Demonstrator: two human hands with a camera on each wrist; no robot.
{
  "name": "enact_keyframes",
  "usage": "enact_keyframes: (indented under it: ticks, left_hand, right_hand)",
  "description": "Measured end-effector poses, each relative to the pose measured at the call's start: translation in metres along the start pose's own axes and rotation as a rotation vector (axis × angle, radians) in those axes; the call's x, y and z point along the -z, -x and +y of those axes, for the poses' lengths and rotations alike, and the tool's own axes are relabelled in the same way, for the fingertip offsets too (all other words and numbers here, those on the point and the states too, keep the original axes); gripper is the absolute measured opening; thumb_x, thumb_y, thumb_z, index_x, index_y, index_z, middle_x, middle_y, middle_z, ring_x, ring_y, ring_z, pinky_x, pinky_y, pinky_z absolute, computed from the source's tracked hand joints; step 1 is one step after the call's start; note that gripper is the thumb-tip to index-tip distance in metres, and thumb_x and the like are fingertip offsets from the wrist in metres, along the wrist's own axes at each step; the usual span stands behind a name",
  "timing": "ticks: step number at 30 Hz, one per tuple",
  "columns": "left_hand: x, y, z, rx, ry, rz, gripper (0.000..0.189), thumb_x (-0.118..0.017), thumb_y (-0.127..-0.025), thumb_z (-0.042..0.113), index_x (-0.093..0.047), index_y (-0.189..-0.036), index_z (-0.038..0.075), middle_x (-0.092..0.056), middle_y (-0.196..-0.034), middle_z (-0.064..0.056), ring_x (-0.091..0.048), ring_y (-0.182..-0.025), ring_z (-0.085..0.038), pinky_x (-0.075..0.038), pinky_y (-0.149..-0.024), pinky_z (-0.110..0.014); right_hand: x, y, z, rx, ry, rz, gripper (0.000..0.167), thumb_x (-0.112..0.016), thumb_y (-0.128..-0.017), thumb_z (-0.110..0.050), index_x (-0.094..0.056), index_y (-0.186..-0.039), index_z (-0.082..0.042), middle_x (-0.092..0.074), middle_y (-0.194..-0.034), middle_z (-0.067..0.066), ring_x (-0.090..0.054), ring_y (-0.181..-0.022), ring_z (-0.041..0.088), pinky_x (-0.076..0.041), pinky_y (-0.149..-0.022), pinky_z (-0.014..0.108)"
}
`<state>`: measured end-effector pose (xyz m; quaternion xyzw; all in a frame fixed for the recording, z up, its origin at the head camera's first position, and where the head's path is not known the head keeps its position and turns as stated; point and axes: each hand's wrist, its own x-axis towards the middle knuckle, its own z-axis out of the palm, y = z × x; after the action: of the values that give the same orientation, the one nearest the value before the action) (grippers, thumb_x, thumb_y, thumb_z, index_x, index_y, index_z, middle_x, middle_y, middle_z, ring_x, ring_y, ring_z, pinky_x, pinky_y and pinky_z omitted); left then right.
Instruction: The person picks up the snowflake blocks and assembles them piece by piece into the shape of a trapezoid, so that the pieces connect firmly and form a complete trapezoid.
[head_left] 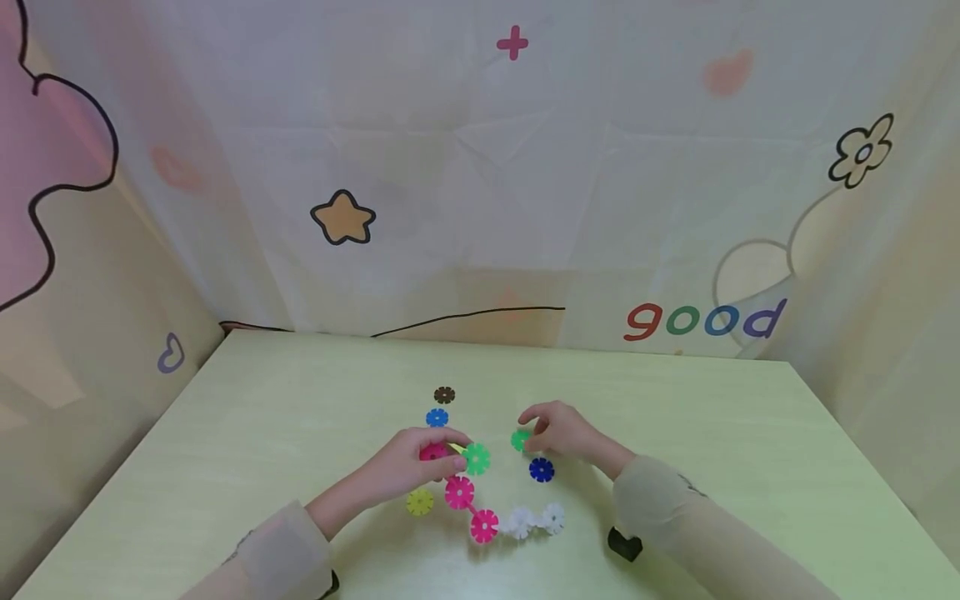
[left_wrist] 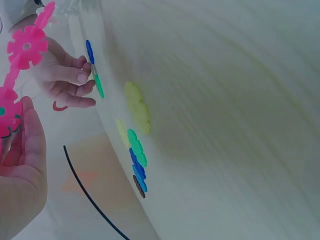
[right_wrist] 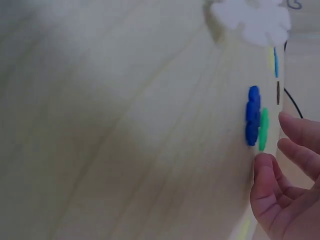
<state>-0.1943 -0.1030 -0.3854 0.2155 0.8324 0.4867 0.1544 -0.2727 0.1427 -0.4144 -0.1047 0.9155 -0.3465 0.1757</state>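
My left hand (head_left: 416,461) pinches a chain of slotted flower-shaped plastic discs between thumb and fingers. A green disc (head_left: 476,459) shows at the thumb tip. Pink discs (head_left: 460,492) run down from the hand, and white discs (head_left: 553,518) continue the chain to the right. In the left wrist view, pink discs (left_wrist: 27,47) partly cover the fingers. My right hand (head_left: 562,431) is over a loose green disc (head_left: 519,439), thumb and fingertips apart and close to its edge. A dark blue disc (right_wrist: 253,116) lies beside that green one on the table.
A yellow disc (head_left: 420,502) lies below my left hand. Beyond that hand are a blue disc (head_left: 437,417) and a brown disc (head_left: 444,395). The pale table (head_left: 712,433) ends at a printed cloth backdrop (head_left: 420,275), with cloth on both sides too.
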Motion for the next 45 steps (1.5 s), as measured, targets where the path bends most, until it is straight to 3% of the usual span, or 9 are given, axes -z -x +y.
enact_keyframes:
  ticks: [8, 14, 20, 26, 29, 40, 45]
  left_hand:
    - [0.0, 0.001, -0.001, -0.003, 0.001, -0.006, 0.037, -0.058, -0.084, 0.034, -0.057, -0.114, 0.013, -0.064, -0.089, -0.002, -0.061, -0.078, -0.013, -0.051, -0.073, -0.034]
    - [0.0, 0.0, -0.002, -0.013, 0.006, -0.009, 0.037, -0.057, -0.085, 0.034, -0.057, -0.114, 0.013, -0.064, -0.088, -0.002, -0.061, -0.078, -0.012, -0.05, -0.071, -0.027]
    - [-0.002, 0.0, -0.001, -0.008, 0.019, -0.004, 0.036, -0.057, -0.085, 0.033, -0.057, -0.114, 0.013, -0.064, -0.086, -0.001, -0.06, -0.078, -0.012, -0.05, -0.071, -0.029]
    - [-0.002, 0.0, 0.0, -0.002, 0.016, 0.011, 0.034, -0.057, -0.085, 0.033, -0.057, -0.113, 0.013, -0.063, -0.083, -0.001, -0.059, -0.076, -0.013, -0.05, -0.073, -0.036]
    - [-0.002, -0.001, 0.0, -0.001, 0.014, 0.013, 0.034, -0.056, -0.085, 0.033, -0.057, -0.113, 0.013, -0.062, -0.083, -0.001, -0.059, -0.075, -0.013, -0.051, -0.073, -0.038]
    - [-0.004, -0.004, 0.0, -0.02, 0.016, 0.017, 0.034, -0.055, -0.086, 0.033, -0.057, -0.114, 0.013, -0.063, -0.08, -0.001, -0.061, -0.076, -0.019, -0.051, -0.072, -0.037]
    - [-0.005, -0.005, 0.001, -0.022, 0.019, 0.015, 0.034, -0.055, -0.086, 0.032, -0.057, -0.114, 0.012, -0.063, -0.079, -0.001, -0.061, -0.076, -0.02, -0.051, -0.071, -0.033]
  right_hand:
    - [-0.006, -0.006, 0.005, 0.027, 0.109, 0.015, 0.029, -0.071, -0.073, -0.013, -0.064, -0.101, -0.013, -0.056, -0.079, 0.004, -0.049, -0.066, 0.016, -0.041, -0.057, 0.024]
    - [-0.008, -0.006, 0.006, 0.022, 0.117, 0.025, 0.022, -0.071, -0.073, -0.011, -0.059, -0.091, -0.011, -0.056, -0.081, 0.004, -0.05, -0.069, 0.016, -0.044, -0.061, 0.025]
    - [-0.007, 0.002, 0.005, 0.042, 0.008, 0.049, 0.016, -0.066, -0.074, -0.002, -0.054, -0.082, -0.008, -0.053, -0.075, 0.005, -0.049, -0.063, 0.015, -0.044, -0.055, 0.024]
    - [-0.001, 0.023, -0.004, 0.201, -0.219, 0.045, 0.012, -0.06, -0.077, 0.004, -0.055, -0.087, 0.0, -0.054, -0.078, 0.009, -0.057, -0.065, 0.015, -0.051, -0.06, 0.03]
    - [0.001, 0.034, -0.012, 0.257, -0.282, 0.031, 0.012, -0.059, -0.079, 0.001, -0.056, -0.091, 0.0, -0.056, -0.082, 0.01, -0.061, -0.07, 0.015, -0.052, -0.064, 0.031]
    - [-0.005, 0.063, -0.031, 0.4, -0.292, 0.066, 0.01, -0.06, -0.08, 0.0, -0.059, -0.09, 0.0, -0.062, -0.088, 0.016, -0.063, -0.073, 0.019, -0.052, -0.066, 0.023]
    - [-0.01, 0.067, -0.034, 0.414, -0.288, 0.102, 0.01, -0.062, -0.079, -0.001, -0.06, -0.089, 0.0, -0.064, -0.085, 0.015, -0.061, -0.072, 0.015, -0.051, -0.066, 0.019]
